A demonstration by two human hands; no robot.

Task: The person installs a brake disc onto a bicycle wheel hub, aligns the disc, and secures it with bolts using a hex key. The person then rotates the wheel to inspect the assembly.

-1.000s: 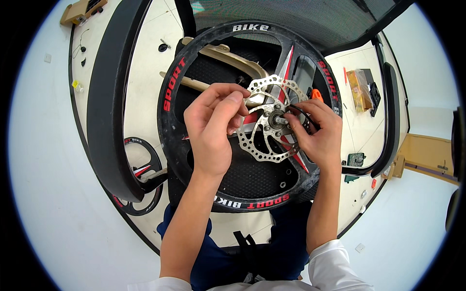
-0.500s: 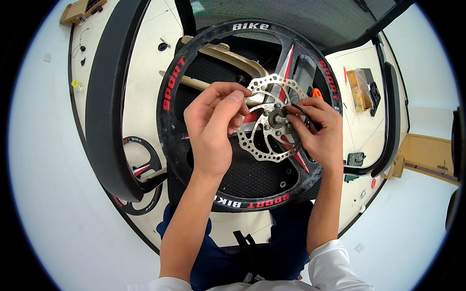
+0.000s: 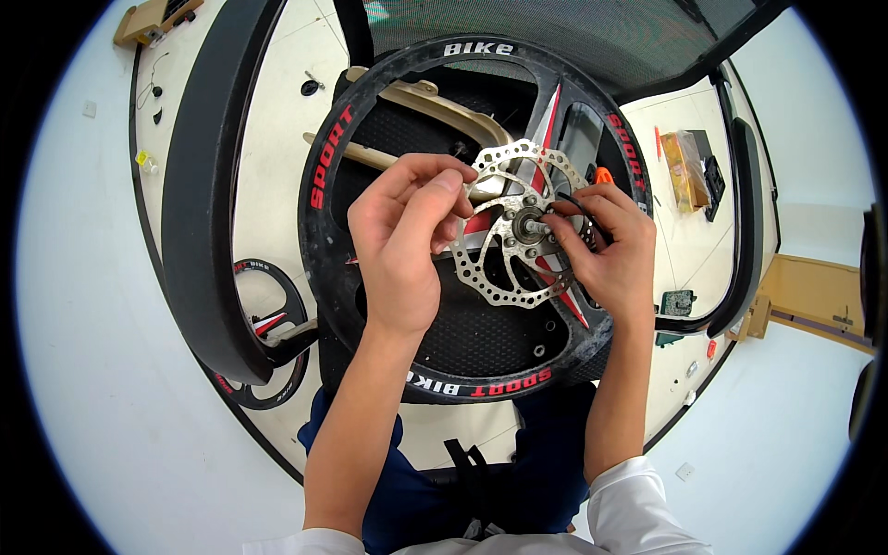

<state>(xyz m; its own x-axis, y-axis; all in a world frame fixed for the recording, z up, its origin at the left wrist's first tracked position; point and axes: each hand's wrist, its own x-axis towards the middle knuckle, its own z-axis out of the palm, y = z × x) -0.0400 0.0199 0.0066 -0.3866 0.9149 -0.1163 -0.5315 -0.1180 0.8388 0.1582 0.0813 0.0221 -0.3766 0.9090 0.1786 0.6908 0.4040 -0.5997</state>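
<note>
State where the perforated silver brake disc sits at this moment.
In the head view, the perforated silver brake disc sits at centre on the black bicycle wheel hub, between the left hand and right hand.

We count two hands over the work, the left hand and the right hand. There are two bicycle wheels: one large black wheel in the middle and one smaller wheel lying near the left. We see one perforated brake disc at the hub. One long black tyre curves on the left. On the far right lies one yellow packet.
</note>
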